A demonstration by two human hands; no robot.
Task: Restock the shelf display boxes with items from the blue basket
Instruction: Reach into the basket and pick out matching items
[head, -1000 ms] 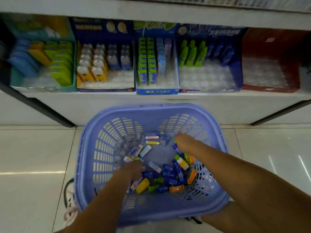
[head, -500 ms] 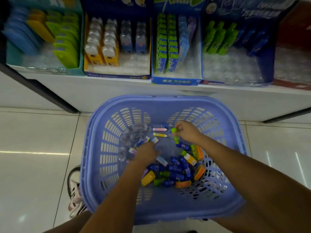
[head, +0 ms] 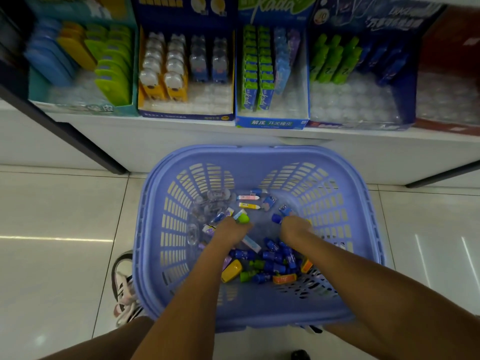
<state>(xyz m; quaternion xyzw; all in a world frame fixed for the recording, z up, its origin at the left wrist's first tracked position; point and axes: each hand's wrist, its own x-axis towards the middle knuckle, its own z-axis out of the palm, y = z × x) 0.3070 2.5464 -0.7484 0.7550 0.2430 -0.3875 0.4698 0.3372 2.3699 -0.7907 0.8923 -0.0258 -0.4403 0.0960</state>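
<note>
Left hand point(head: 231, 229) pinches green item point(head: 243, 219) — inside basket point(head: 259, 153).

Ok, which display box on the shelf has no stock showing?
The red box at the far right: only its bare clear tray shows, while the other boxes hold rows of items.

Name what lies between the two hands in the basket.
Head view: bare basket floor between left hand and right hand, flanked by a green item and a blue item.
</note>
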